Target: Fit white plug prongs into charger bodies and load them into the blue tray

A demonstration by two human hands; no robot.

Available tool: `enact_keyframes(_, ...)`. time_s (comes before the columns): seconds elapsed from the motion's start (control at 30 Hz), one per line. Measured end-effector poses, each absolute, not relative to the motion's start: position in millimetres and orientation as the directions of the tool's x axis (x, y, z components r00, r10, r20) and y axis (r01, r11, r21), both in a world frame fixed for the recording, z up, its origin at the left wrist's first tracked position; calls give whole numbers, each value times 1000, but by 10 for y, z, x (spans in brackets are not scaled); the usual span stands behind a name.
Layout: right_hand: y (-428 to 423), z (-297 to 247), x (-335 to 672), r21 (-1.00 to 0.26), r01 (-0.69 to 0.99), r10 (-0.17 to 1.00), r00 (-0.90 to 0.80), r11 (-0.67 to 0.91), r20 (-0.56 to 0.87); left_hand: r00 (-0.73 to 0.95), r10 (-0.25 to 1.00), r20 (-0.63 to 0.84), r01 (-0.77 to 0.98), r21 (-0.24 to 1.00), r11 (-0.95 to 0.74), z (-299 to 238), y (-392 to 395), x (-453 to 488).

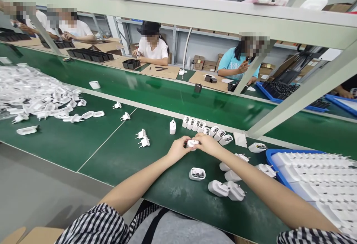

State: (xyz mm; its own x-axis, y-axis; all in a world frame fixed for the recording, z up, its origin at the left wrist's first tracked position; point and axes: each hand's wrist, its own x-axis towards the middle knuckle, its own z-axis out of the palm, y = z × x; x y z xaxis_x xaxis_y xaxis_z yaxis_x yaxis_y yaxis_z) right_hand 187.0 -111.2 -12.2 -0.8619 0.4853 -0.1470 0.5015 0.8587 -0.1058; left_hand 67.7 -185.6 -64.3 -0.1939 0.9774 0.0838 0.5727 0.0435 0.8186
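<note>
Left hand (179, 149) and right hand (205, 142) pinch a white oval plastic charger (192, 143) at nine and three o'clock, ideally pressing evenly.

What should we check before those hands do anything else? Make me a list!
1. Both hands on the white charger: ok. The left hand and right hand both hold it.
2. Its parts fully pressed together: cannot tell. The fingers hide some of it.
3. Loose pronged caps nearby: ok. Two lie together on the green table, left of the hands.
4. Nearest open case has a cap on: not ok. Its dark inside parts show.
5. Blue tray on the right has room: cannot tell. Rows of white pieces fill what shows.
</note>
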Motion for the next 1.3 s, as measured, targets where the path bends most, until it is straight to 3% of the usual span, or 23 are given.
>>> enact_keyframes(0.13,-1121,-36,1780,-57,502,479,-848,863,-226,-124,991,56,832,551,73,-498,-1917,698)
enact_keyframes(0.23,-1125,48,1683,-15,502,475,-829,865,-296,-62,994,-93,933,348,90,-302,-1879,694)
enact_keyframes(0.33,-1117,121,1607,12,500,472,-810,866,-348,-14,974,-228,956,281,79,-128,-1741,665)
enact_keyframes(0.8,-1066,166,1653,-27,517,471,-799,856,-373,107,963,-246,951,309,-27,-114,-1643,597)
enact_keyframes(0.87,-1137,334,1863,-55,561,528,-804,826,-274,146,966,-215,929,364,-60,-169,-1666,571)
enact_keyframes(0.93,-1309,548,2230,-120,648,647,-761,752,-50,184,969,-167,899,427,-97,-230,-1656,596)
enact_keyframes(1.0,-1575,706,2695,-227,782,814,-565,580,134,236,964,-125,871,468,-152,-282,-1613,688)
enact_keyframes(1.03,-1724,730,2931,-277,849,893,-424,450,151,271,956,-112,857,481,-186,-298,-1581,756)
enact_keyframes(1.1,-2006,638,3334,-345,909,971,-240,234,26,355,929,-108,825,503,-257,-309,-1508,916)
enact_keyframes(1.2,-2300,227,3625,-452,890,919,-227,61,-323,507,852,-131,753,548,-364,-276,-1414,1126)
enact_keyframes(1.3,-2398,-236,3570,-612,790,912,-222,-40,-346,619,759,-202,685,612,-396,-234,-1383,1233)
